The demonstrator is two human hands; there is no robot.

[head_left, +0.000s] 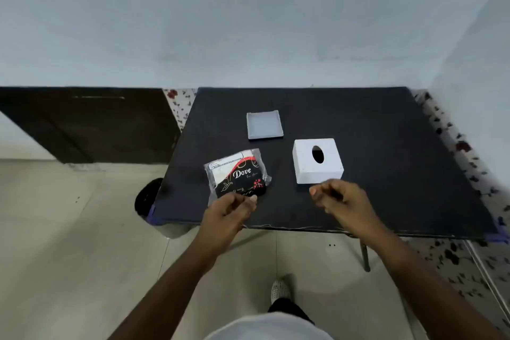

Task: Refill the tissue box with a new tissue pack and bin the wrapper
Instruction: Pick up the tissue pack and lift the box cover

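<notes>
"Dove" on wrapped tissue pack [238, 174]

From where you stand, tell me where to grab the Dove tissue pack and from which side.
Take the Dove tissue pack by its near edge, coming from the table's front, probably with the left hand, whose fingertips are already at that edge. It lies flat, slightly rotated, with loose clear wrapper flaring at the sides, so pinching the firmer body rather than the film should hold better. The right hand hovers by the white tissue box.

Bare forearms, no sleeves; white top [265, 327] at chest; dark trouser leg [287, 308]; pale perforated shoe [280, 290]
</notes>
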